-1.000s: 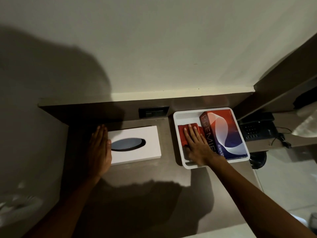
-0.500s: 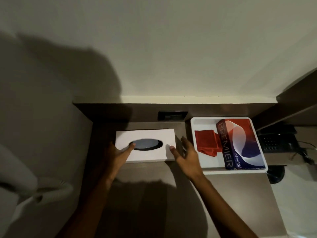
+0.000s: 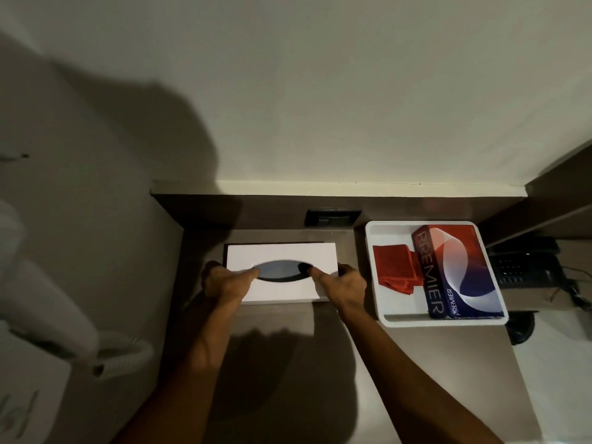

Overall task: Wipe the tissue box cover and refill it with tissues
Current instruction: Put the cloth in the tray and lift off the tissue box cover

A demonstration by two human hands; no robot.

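Tissue box cover (image 3: 282, 273) on the desk (image 3: 278, 344); right of it, tray (image 3: 445, 322) with cloth (image 3: 395, 268) left of tissue box (image 3: 461, 270).

I cannot see the finger ends of the left hand (image 3: 224, 282) or the right hand (image 3: 341, 283): they curl behind the short ends of the white tissue box cover (image 3: 282, 251), whose near corners the hands hide. The red cloth (image 3: 392, 267) runs partly beneath the tissue pack (image 3: 461, 270). The telephone (image 3: 528, 267) at right is too dark to read. A blurred white object (image 3: 41, 302) is cut off at the left edge.
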